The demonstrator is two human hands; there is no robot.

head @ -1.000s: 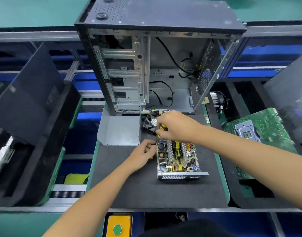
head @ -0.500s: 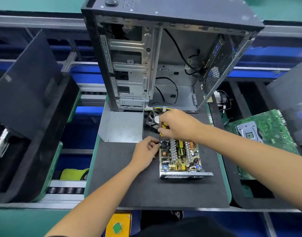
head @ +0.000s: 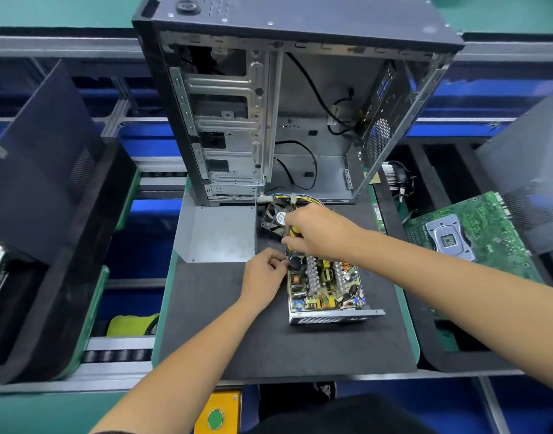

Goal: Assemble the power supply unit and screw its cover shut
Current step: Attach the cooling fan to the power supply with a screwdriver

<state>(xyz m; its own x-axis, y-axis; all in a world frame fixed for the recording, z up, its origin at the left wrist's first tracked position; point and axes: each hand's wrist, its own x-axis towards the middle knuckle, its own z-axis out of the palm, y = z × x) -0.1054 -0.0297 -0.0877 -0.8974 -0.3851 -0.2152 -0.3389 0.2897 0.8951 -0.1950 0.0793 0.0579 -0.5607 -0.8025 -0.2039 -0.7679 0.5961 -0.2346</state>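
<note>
The open power supply unit point(head: 327, 286) lies on the dark mat, its circuit board bare and its vented metal wall toward me. Its black fan point(head: 273, 219) and coloured wire bundle point(head: 295, 200) lie at its far end. The grey metal cover point(head: 219, 233) rests flat on the mat to the left. My right hand point(head: 319, 231) grips a yellow-and-black screwdriver point(head: 292, 234), held upright over the unit's far left corner. My left hand point(head: 264, 275) is at that same corner, its fingertips pinched together right at the screwdriver tip; what they pinch is too small to see.
An open black computer case point(head: 300, 104) stands upright behind the mat point(head: 269, 339). A green motherboard point(head: 475, 236) lies in a tray on the right. Dark side panels lean in trays at far left point(head: 40, 158) and far right. A yellow box with a green button point(head: 217, 416) sits at the front edge.
My left hand slid up along the unit's left side to its far corner, meeting the screwdriver tip. The camera view shifted slightly; my right hand keeps the screwdriver in place.
</note>
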